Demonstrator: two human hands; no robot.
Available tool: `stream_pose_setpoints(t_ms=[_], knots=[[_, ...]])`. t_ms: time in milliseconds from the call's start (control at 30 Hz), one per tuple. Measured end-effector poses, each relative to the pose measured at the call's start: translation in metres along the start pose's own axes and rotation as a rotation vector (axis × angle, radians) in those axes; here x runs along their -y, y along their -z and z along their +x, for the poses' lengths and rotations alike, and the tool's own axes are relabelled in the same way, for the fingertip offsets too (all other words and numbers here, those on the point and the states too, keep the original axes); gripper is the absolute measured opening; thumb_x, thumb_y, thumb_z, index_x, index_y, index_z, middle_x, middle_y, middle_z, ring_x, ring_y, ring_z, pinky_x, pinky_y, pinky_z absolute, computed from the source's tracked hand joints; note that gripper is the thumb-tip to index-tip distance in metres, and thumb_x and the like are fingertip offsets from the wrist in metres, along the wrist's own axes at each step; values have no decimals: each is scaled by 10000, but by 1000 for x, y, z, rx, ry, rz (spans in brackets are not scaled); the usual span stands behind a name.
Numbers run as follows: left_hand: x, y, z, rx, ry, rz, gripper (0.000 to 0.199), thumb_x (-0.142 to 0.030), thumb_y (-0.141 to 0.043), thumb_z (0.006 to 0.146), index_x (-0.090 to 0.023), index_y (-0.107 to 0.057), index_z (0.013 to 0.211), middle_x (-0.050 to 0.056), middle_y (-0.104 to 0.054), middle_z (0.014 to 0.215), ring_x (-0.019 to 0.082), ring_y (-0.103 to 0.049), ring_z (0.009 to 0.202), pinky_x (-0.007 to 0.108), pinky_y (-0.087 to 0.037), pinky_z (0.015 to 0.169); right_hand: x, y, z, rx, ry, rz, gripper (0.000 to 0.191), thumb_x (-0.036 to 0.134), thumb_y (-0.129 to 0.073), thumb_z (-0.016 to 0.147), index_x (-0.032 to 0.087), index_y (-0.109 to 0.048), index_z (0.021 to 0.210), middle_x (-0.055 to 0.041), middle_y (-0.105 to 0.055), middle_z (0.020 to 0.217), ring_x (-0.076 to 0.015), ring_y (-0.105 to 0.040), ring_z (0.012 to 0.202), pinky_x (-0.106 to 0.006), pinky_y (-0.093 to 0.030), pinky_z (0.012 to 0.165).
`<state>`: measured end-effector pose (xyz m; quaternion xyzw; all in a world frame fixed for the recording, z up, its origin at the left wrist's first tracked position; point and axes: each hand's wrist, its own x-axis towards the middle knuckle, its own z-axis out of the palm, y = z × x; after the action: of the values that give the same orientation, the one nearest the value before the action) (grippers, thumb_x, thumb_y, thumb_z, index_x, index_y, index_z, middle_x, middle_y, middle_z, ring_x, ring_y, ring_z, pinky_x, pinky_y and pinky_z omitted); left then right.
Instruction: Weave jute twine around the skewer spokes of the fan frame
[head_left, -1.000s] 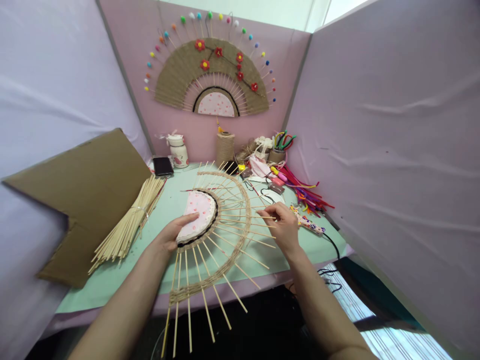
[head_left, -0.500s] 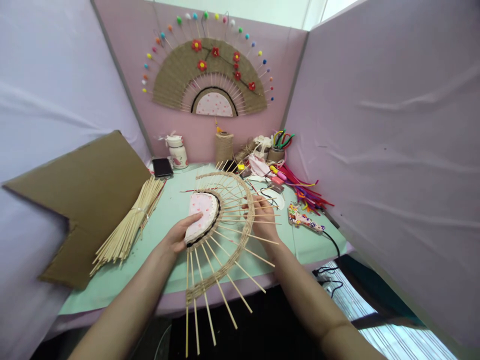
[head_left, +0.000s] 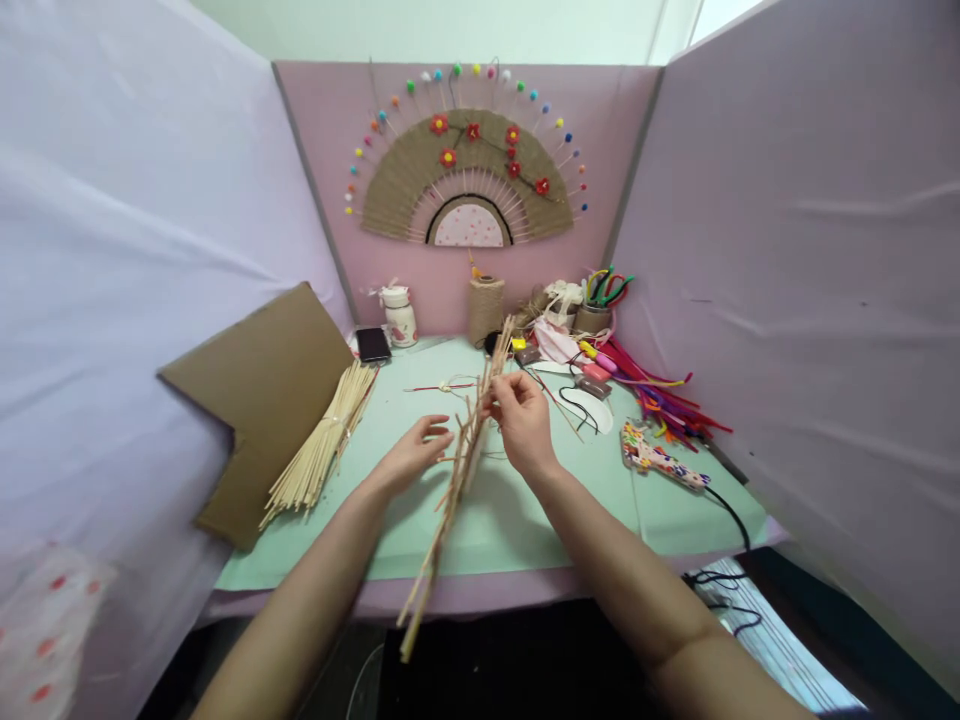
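A half-round frame of thin sticks and woven twine [head_left: 466, 455] is seen nearly edge-on above the table, slightly blurred. My right hand [head_left: 519, 415] pinches its upper part. To the left of the frame, my left hand [head_left: 421, 450] has its fingers apart and holds nothing. The frame's pink half-round centre cannot be made out at this angle. Behind it, a thin red stick [head_left: 442, 387] lies on the table.
A finished fan [head_left: 480, 150] hangs on the back panel. Cardboard [head_left: 262, 390] and bundled sticks [head_left: 322, 440] are at left. Twine [head_left: 486, 310], a white bottle [head_left: 398, 318], a phone [head_left: 373, 345], pipe cleaners [head_left: 660, 390] and a patterned glue gun [head_left: 660, 460] surround the work area.
The frame has turned from facing me to nearly edge-on. My left hand has let go of its pink centre, while my right hand still grips it. The view has shifted left.
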<state>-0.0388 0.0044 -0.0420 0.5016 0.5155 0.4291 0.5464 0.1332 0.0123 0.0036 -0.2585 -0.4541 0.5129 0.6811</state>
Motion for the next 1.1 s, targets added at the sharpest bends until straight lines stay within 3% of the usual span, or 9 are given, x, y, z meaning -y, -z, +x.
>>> stream_pose_setpoints(t_ms=[67, 100, 267, 333, 467, 567, 633, 867, 1100], knots=[[-19, 6, -8, -83, -119, 70, 418, -325, -713, 734, -173, -616, 1112, 108, -634, 1164, 218, -594, 1071, 398, -428, 986, -5, -8, 1, 5, 16, -77, 241, 350, -636, 821, 207, -483, 701, 56, -547, 599, -87, -533, 508, -232, -467, 533], [-31, 9, -13, -54, -181, 36, 406, -321, -695, 745, -177, -624, 1119, 110, -621, 1209, 230, -572, 1127, 407, -405, 1017, -7, -12, 1, 5, 22, -109, 238, 340, -630, 823, 207, -477, 698, 58, -545, 595, -87, -531, 495, -234, -462, 529], [-88, 21, -40, 416, -260, -54, 614, -272, -714, 693, -261, -578, 1292, 84, -564, 1360, 290, -440, 1321, 442, -357, 1081, -7, -24, 0, -27, 74, -180, 247, 317, -597, 829, 217, -436, 672, 57, -519, 603, -93, -523, 500, -239, -448, 525], [-102, 21, -45, 479, -266, 47, 664, -277, -724, 698, -277, -543, 1336, 83, -512, 1421, 302, -414, 1343, 440, -377, 1070, -6, -26, 0, -39, 101, -194, 253, 330, -588, 833, 223, -427, 671, 54, -504, 613, -101, -522, 518, -248, -455, 535], [-116, 9, -48, 297, -310, 344, 723, -315, -712, 747, -279, -438, 1415, 106, -506, 1422, 289, -498, 1267, 423, -461, 986, -9, -25, 3, -33, 146, -269, 258, 347, -569, 846, 230, -415, 676, 48, -488, 620, -117, -520, 563, -261, -455, 574], [-114, 0, -48, 99, -365, 487, 614, -352, -674, 778, -248, -507, 1360, 109, -584, 1329, 259, -595, 1123, 403, -508, 907, -13, -23, 6, -15, 154, -304, 268, 337, -566, 845, 227, -404, 663, 51, -479, 612, -113, -512, 561, -254, -438, 576], [-109, -1, -47, 41, -377, 513, 531, -360, -658, 789, -235, -570, 1298, 101, -612, 1288, 233, -632, 1026, 387, -520, 873, -15, -20, 9, 24, 132, -297, 259, 351, -564, 848, 224, -418, 674, 55, -483, 608, -112, -518, 547, -251, -436, 566], [-107, 9, -43, 86, -292, 409, 462, -344, -641, 807, -209, -618, 1249, 91, -641, 1248, 214, -639, 951, 390, -492, 895, 1, -1, 26, 110, 194, -476, 269, 431, -614, 823, 210, -522, 700, 39, -501, 630, -111, -445, 557, -246, -372, 541], [-109, 9, -40, 225, -369, 390, 594, -317, -674, 793, -286, -506, 1362, 93, -610, 1244, 224, -585, 1034, 355, -495, 853, 36, -4, 40, 192, 297, -575, 201, 390, -661, 785, 218, -564, 748, 46, -504, 580, -120, -435, 542, -260, -347, 542]])
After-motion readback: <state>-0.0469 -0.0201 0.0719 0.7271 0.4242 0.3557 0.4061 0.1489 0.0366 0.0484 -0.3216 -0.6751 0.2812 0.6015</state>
